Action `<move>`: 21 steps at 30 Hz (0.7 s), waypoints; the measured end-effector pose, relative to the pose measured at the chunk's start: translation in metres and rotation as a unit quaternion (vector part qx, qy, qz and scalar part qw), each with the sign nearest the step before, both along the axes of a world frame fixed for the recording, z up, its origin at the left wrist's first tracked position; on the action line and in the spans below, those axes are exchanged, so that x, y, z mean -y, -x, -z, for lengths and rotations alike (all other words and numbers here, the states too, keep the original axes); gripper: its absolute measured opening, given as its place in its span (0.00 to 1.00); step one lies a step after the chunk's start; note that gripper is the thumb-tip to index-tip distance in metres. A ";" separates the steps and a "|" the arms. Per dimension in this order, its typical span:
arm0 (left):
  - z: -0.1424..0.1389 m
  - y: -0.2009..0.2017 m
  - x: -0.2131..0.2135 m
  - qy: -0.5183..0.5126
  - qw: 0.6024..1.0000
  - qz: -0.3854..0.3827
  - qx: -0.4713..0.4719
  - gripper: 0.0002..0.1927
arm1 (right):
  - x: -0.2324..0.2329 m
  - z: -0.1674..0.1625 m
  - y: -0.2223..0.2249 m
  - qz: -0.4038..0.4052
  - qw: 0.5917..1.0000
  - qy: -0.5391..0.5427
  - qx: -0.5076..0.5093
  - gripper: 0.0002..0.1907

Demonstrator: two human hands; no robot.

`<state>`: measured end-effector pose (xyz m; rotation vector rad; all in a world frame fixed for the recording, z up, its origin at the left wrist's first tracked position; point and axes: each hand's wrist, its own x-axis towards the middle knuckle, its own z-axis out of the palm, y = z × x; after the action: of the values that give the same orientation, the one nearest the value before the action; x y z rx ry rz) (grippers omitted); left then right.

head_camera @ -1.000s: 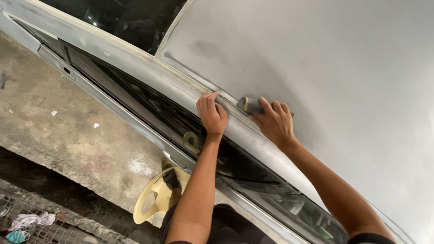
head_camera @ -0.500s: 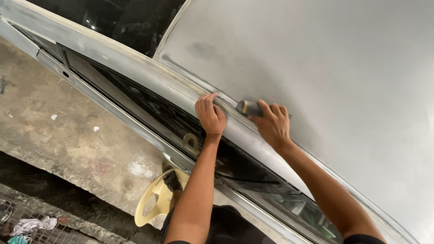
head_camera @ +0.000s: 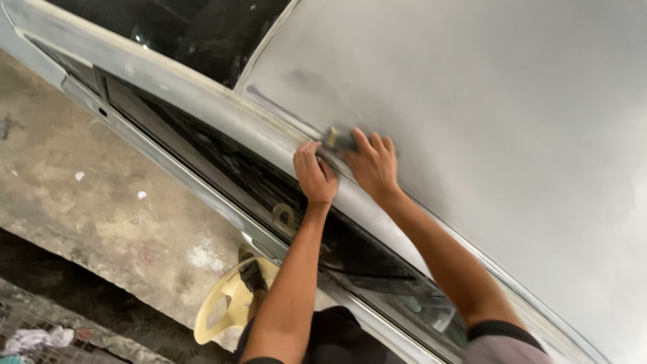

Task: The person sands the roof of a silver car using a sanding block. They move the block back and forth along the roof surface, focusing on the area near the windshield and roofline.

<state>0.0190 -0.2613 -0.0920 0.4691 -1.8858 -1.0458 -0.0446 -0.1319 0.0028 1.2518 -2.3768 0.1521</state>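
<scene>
The right hand (head_camera: 373, 164) lies flat on the grey roof (head_camera: 485, 121) of a car, right at the roof's side edge, fingers spread and pressing down on a small sanding block (head_camera: 338, 139). The block sits on the roof just inside the seam that runs along that edge; only its far end shows past the fingertips. The left hand (head_camera: 315, 176) is just beside it, fingers curled together over the roof rail (head_camera: 202, 101), gripping the rail above the window opening and holding nothing else. The two hands nearly touch.

Up-slope from the block the roof is one broad bare panel, open toward the far edge and the right, with a dark smudge (head_camera: 306, 81) near the seam ahead of the hands. Along the seam the way is clear toward the dark windscreen (head_camera: 182, 27) at the top left corner of the roof. Below the rail the window opening (head_camera: 222, 162) drops into the dark cabin, and the door sill runs parallel under it.

On the concrete floor (head_camera: 87, 195) beside the car stands a pale yellow plastic stool (head_camera: 226, 303), close against the door below the left forearm. A crumpled rag (head_camera: 34, 339) lies on a metal grate at the lower left corner, well apart from the car.
</scene>
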 end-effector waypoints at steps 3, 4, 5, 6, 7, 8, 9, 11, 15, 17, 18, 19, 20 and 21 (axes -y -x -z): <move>-0.001 0.000 0.017 -0.024 0.999 -0.023 -0.014 0.20 | -0.003 -0.002 -0.005 -0.004 1.000 -0.024 -0.004 0.03; -0.002 0.001 0.024 -0.030 0.999 -0.036 -0.016 0.22 | -0.006 -0.003 -0.007 -0.006 1.000 -0.028 -0.006 0.03; -0.003 0.003 0.032 -0.025 0.994 -0.106 0.030 0.24 | -0.016 -0.005 -0.011 -0.007 0.999 -0.032 -0.007 0.04; -0.004 0.006 0.041 -0.019 0.982 -0.174 0.075 0.27 | -0.019 -0.006 -0.013 -0.007 0.999 -0.034 -0.010 0.04; -0.005 0.010 0.048 -0.040 0.977 -0.175 0.111 0.29 | -0.020 -0.005 -0.014 0.007 0.999 -0.040 -0.010 0.04; -0.006 0.014 0.055 -0.063 0.971 -0.180 0.147 0.30 | -0.020 -0.005 -0.013 0.018 0.999 -0.049 -0.011 0.05; -0.006 0.018 0.059 -0.088 0.962 -0.187 0.177 0.31 | -0.016 -0.004 -0.010 0.024 0.998 -0.057 -0.016 0.06; -0.005 0.025 0.064 -0.090 0.950 -0.213 0.209 0.31 | 0.001 0.000 -0.001 -0.008 0.999 -0.036 -0.010 0.03; 0.005 0.033 0.062 -0.081 0.939 -0.222 0.251 0.31 | 0.023 0.003 0.006 -0.012 0.999 -0.041 0.029 0.03; 0.010 0.033 0.060 -0.078 0.938 -0.227 0.251 0.31 | 0.015 -0.001 0.003 -0.023 0.998 -0.059 0.012 0.04; 0.012 0.032 0.059 -0.074 0.937 -0.227 0.254 0.31 | 0.008 -0.004 0.001 -0.025 0.997 -0.067 -0.002 0.02; 0.013 0.032 0.059 -0.070 0.938 -0.225 0.254 0.31 | 0.003 -0.005 -0.002 -0.024 0.997 -0.075 -0.014 0.04; 0.014 0.030 0.059 -0.067 0.938 -0.226 0.253 0.30 | 0.004 -0.002 -0.003 -0.011 0.997 -0.074 -0.011 0.03; 0.014 0.030 0.060 -0.068 0.939 -0.231 0.248 0.30 | 0.005 0.000 -0.002 -0.002 0.997 -0.072 -0.013 0.04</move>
<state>-0.0109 -0.3216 -0.1065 1.2871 -1.9857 -0.7830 -0.0422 -0.1369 0.0024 1.3159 -2.3996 -0.0346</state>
